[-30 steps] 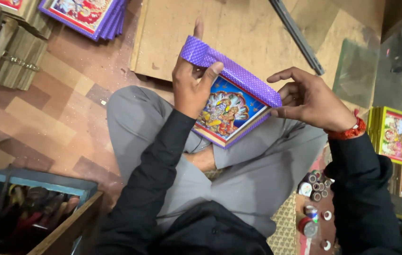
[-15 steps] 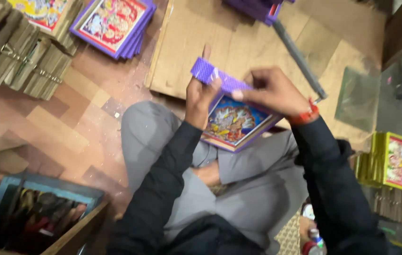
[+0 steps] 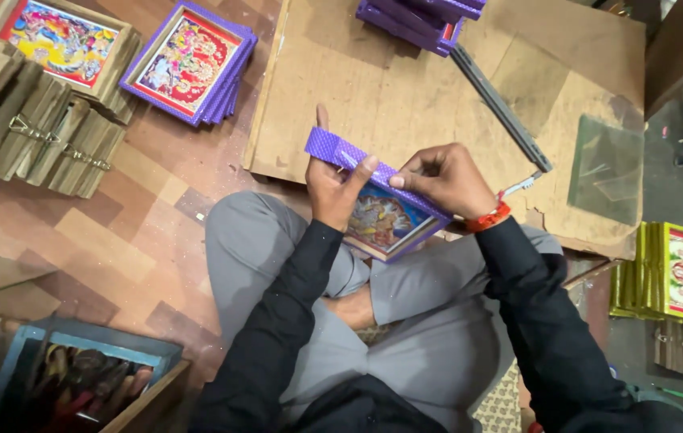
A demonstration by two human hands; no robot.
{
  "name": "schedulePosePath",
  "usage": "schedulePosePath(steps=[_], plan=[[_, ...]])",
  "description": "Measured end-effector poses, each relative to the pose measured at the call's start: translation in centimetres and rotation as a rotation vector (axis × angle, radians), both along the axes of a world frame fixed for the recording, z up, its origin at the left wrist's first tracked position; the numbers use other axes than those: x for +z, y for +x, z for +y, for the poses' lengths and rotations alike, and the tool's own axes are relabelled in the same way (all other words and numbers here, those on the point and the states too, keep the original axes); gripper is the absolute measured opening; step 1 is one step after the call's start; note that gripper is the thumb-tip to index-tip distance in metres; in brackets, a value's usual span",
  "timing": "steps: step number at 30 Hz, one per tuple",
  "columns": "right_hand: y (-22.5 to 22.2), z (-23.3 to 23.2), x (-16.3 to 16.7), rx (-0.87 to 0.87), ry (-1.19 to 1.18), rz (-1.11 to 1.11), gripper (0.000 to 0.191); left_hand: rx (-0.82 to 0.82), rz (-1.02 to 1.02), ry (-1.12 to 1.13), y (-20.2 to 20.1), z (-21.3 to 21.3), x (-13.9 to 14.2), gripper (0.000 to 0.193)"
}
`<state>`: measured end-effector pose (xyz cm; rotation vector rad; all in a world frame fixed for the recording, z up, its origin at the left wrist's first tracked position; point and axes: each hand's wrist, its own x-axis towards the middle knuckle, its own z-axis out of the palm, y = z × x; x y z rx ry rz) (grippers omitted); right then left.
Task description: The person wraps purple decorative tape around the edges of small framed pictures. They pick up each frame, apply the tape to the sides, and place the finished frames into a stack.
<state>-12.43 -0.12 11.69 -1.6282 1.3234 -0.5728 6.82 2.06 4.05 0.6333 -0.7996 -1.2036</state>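
Observation:
I hold a purple-framed picture [image 3: 381, 220] upright over my lap, its colourful printed face toward me. My left hand [image 3: 333, 188] grips the frame's left end, thumb pressed on its top edge. My right hand [image 3: 441, 180] pinches the top purple edge near the middle, fingertips close to my left thumb. A red band sits on my right wrist. My crossed legs in grey trousers lie under the frame.
A cardboard sheet [image 3: 373, 88] lies ahead with a stack of purple frames [image 3: 421, 20] and a long metal bar [image 3: 498, 108]. More purple frames [image 3: 189, 64] and wooden frames [image 3: 32, 120] are on the left. Yellow-green frames [image 3: 682, 273] stand at right, a blue box [image 3: 77, 381] at lower left.
My right hand moved from beside the frame onto its top edge. The view has shifted so more of the floor ahead shows.

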Motion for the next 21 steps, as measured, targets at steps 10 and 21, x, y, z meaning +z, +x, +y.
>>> schedulePosePath(steps=[10,21], plan=[[-0.1,0.9,-10.8,-0.026,0.123,-0.261,0.024,0.100,-0.102,0.173,-0.2,1.7,-6.8,0.098],[7.1,6.2,-8.7,0.076,-0.693,0.643,0.056,0.212,-0.133,0.323,-1.4,0.0,-8.0,0.082]])
